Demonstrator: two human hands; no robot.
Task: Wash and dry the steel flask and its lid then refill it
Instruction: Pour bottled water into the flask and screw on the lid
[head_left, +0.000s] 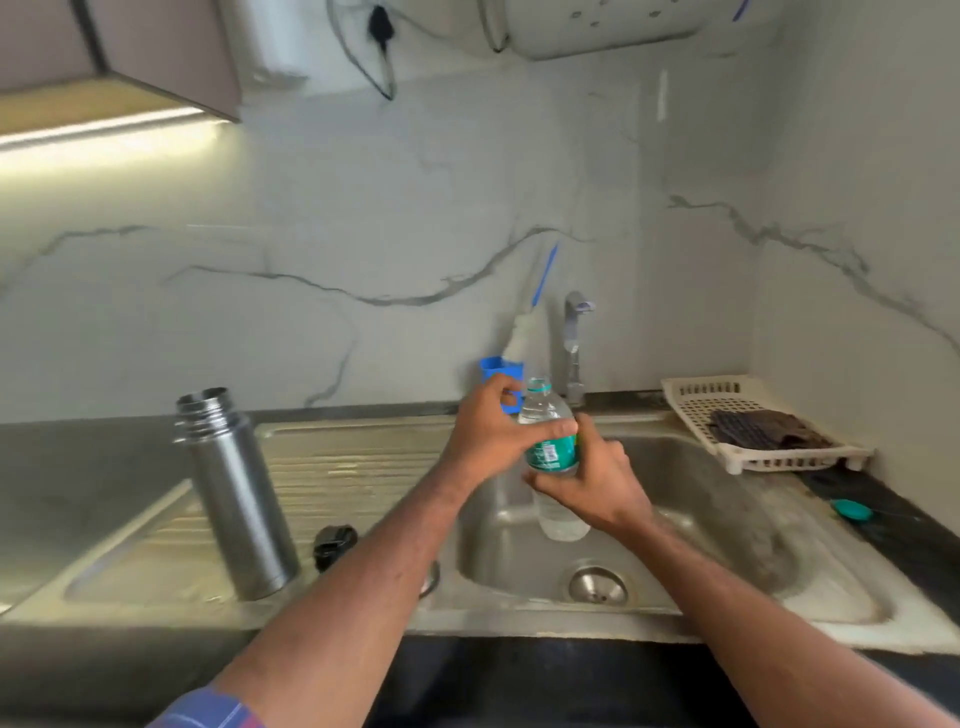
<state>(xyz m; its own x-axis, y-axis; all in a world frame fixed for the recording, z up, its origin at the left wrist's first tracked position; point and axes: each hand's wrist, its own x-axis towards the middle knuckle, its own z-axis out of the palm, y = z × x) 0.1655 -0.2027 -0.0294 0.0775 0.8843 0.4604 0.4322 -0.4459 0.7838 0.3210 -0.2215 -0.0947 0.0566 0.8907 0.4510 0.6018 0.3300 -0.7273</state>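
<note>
Both hands (493, 431) (592, 483) hold plastic bottle (553, 457) | steel flask (236, 499) upright, uncapped

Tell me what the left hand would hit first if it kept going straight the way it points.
Probably the blue holder behind the plastic bottle; the left hand points up and away toward it. Depth is unclear.

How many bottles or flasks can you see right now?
2. The steel flask stands open on the drainboard at left; the plastic water bottle is held by both hands over the sink basin. None seems hidden.
</note>
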